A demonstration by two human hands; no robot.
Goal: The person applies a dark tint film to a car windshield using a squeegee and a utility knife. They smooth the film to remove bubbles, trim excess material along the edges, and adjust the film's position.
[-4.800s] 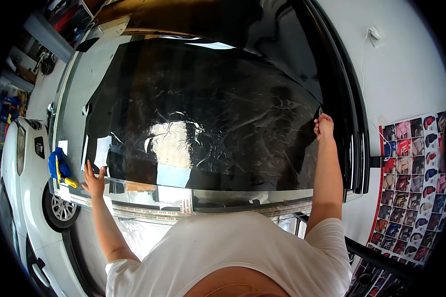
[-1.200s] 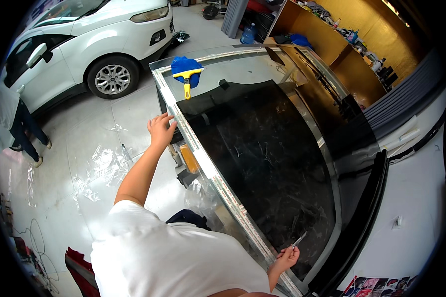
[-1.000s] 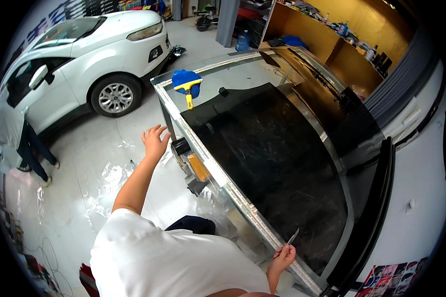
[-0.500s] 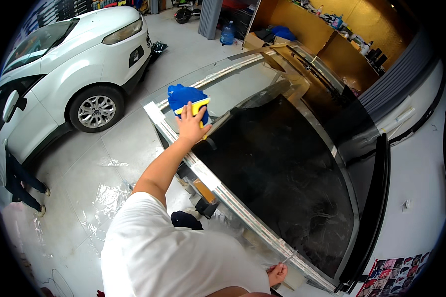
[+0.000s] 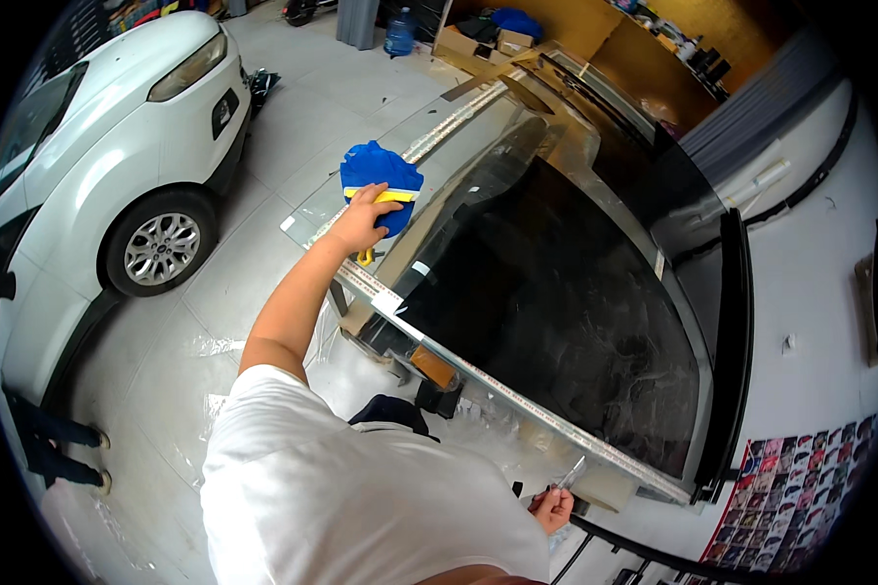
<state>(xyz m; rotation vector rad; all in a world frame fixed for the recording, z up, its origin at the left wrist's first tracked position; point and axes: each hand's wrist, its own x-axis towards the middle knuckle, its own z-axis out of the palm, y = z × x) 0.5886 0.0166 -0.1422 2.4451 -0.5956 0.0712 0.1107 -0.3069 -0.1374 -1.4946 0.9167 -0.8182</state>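
Note:
My left hand point(image 5: 363, 222) reaches forward over the far left end of a glass table. It is closed on a yellow squeegee point(image 5: 392, 195) with a bunched blue cloth point(image 5: 379, 164) around it, and the cloth is over the glass. A second yellow piece point(image 5: 366, 257), perhaps the squeegee's handle end, shows below the hand. Low at the near table edge, my right hand point(image 5: 553, 510) pinches a slim knife point(image 5: 573, 474), its silver blade pointing up. A large dark film sheet point(image 5: 556, 302) with wrinkles and smears lies on the tabletop, right of the left hand.
A measuring strip point(image 5: 517, 398) runs along the table's near edge. On the left stands a white car point(image 5: 156, 127); a person's legs point(image 5: 59, 439) show below it. Plastic scraps litter the floor. Boxes point(image 5: 463, 42) and a blue water bottle point(image 5: 400, 32) stand at the back.
The view has shifted, so the car and table sit differently in it. My left hand, with squeegee and cloth, has moved a little farther across the glass; the knife shows more clearly.

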